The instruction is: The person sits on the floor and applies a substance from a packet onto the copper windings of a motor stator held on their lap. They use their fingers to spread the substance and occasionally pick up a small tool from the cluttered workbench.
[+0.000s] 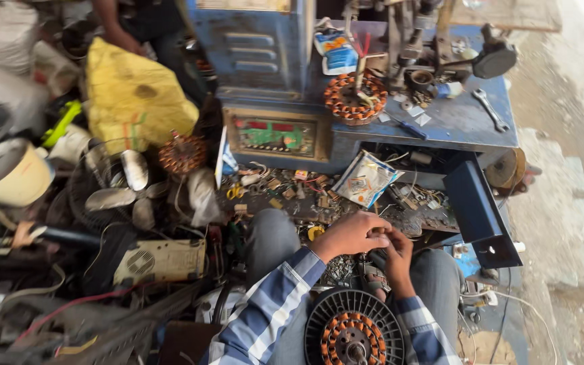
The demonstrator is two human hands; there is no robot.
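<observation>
Copper-wound motor stator (353, 331) sits in my lap, just below both hands. My left hand (349, 234) and right hand (398, 260) meet above it, fingers (381, 236) pinched together on something too small for me to make out. I judge a firm, close pinch held low over my knees works best here. Another wound stator (355, 96) rests on the blue desk (464, 122) beside a spanner (491, 108); loose fan blades (124, 189) and scrap parts crowd my left side.
</observation>
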